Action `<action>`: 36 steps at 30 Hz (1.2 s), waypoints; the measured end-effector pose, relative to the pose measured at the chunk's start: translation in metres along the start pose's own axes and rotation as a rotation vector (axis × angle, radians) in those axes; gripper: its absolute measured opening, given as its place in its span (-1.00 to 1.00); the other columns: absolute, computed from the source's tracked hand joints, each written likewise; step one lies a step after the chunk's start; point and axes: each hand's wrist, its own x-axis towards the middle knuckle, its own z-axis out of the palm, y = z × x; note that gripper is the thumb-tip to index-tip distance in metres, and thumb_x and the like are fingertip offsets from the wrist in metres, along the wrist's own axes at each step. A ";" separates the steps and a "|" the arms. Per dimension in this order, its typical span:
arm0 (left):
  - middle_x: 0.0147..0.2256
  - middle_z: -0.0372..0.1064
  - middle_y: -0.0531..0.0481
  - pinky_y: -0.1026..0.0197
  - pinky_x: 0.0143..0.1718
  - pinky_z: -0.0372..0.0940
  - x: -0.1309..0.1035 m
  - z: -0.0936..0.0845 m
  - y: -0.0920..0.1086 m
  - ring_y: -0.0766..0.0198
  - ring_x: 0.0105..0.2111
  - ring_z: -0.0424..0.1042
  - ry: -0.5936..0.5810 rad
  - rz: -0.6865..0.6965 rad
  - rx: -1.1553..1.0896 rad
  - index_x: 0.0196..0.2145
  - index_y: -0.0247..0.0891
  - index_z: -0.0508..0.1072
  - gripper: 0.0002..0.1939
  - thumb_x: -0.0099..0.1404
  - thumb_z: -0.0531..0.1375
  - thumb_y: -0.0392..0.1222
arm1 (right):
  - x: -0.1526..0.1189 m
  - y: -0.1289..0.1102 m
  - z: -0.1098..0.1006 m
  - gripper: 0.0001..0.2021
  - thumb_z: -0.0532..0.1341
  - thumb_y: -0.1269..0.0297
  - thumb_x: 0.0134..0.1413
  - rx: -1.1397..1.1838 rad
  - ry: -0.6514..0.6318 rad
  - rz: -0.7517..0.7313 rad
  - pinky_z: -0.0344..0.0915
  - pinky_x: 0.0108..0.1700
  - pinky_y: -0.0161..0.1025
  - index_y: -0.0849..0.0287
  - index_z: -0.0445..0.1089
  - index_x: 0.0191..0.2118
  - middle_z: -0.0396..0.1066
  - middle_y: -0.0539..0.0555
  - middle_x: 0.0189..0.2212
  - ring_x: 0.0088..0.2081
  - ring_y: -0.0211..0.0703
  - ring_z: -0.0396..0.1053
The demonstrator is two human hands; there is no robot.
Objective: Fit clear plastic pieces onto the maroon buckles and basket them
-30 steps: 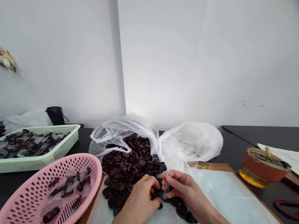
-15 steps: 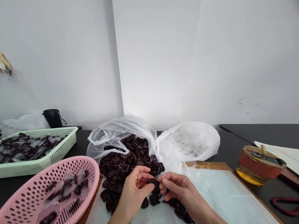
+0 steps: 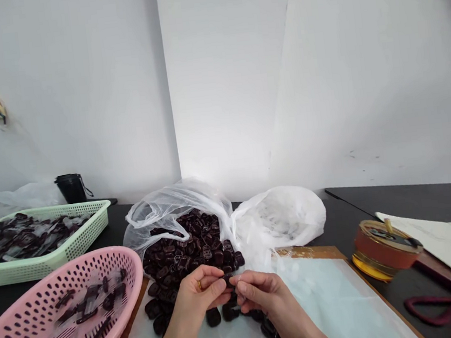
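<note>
Pale walls point(image 3: 224, 82) rise behind a black table point(image 3: 436, 199). Between both hands, above a pale sheet point(image 3: 338, 297), sits a small dark piece point(image 3: 229, 278); its visible part runs roughly left to right, fingers covering its ends, so which end leads cannot be told. It looks glossy and nearly black. The left hand point(image 3: 201, 294) pinches it between thumb and fingers; the right hand point(image 3: 261, 289) is closed at its other side, pinching a bit of clear film point(image 3: 240, 282). Just beyond lies a heap of similar pieces point(image 3: 196, 248), spilling from a clear bag point(image 3: 153, 212). Leftward stand a pink basket point(image 3: 108, 253) and a green basket point(image 3: 76, 251).
</note>
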 end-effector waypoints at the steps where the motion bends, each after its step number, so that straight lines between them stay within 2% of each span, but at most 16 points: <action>1: -0.50 0.51 0.08 0.13 -0.18 0.44 -0.001 0.001 0.000 0.27 -0.42 0.51 0.006 -0.011 -0.009 -0.37 -0.25 0.53 -0.71 0.00 0.47 -0.07 | 0.000 0.000 0.000 -0.65 0.44 0.03 -0.09 0.000 0.006 0.002 0.31 -0.36 -0.33 0.23 0.61 -0.28 0.45 0.04 -0.53 -0.46 -0.28 0.35; 7: -0.46 0.48 0.08 0.20 -0.14 0.45 -0.004 0.005 0.002 0.32 -0.37 0.47 0.029 -0.012 -0.106 -0.40 -0.26 0.56 -0.71 -0.04 0.49 -0.11 | 0.000 -0.001 -0.001 -0.65 0.45 0.05 -0.10 0.034 0.008 0.020 0.31 -0.37 -0.35 0.23 0.59 -0.26 0.46 0.03 -0.53 -0.47 -0.30 0.35; 17: -0.34 0.55 -0.02 0.30 -0.07 0.40 -0.001 0.001 0.001 0.31 -0.27 0.50 -0.024 -0.015 -0.253 -0.47 -0.31 0.53 -0.85 0.07 0.44 -0.26 | -0.003 -0.008 0.005 -0.69 0.47 0.13 -0.12 0.196 -0.006 0.054 0.31 -0.42 -0.39 0.24 0.48 -0.33 0.40 -0.01 -0.49 -0.47 -0.32 0.35; 24: -0.30 0.56 -0.01 0.28 -0.05 0.38 -0.004 0.002 0.006 0.31 -0.24 0.52 -0.056 -0.045 -0.373 -0.42 -0.27 0.51 -0.88 0.11 0.39 -0.35 | -0.004 -0.008 0.006 -0.69 0.42 0.10 -0.06 0.154 -0.034 0.115 0.16 -0.53 -0.43 0.24 0.39 -0.46 0.35 -0.04 -0.58 -0.57 -0.37 0.26; 30: -0.28 0.54 -0.02 0.18 0.00 0.34 -0.004 0.001 0.006 0.27 -0.20 0.48 -0.130 -0.028 -0.344 -0.40 -0.25 0.49 -0.88 0.13 0.35 -0.38 | -0.005 -0.007 0.009 -0.78 0.34 0.24 -0.06 0.181 -0.045 0.166 0.06 -0.62 -0.42 0.22 0.33 -0.53 0.27 -0.08 -0.66 -0.65 -0.39 0.16; 36: -0.27 0.53 -0.01 0.22 -0.04 0.33 -0.008 0.003 0.007 0.30 -0.22 0.46 -0.171 -0.010 -0.265 -0.36 -0.23 0.48 -0.86 0.15 0.34 -0.39 | -0.005 -0.008 0.008 -0.85 0.27 0.32 -0.13 0.213 -0.042 0.195 0.01 -0.67 -0.42 0.21 0.31 -0.57 0.25 -0.09 -0.70 -0.69 -0.39 0.15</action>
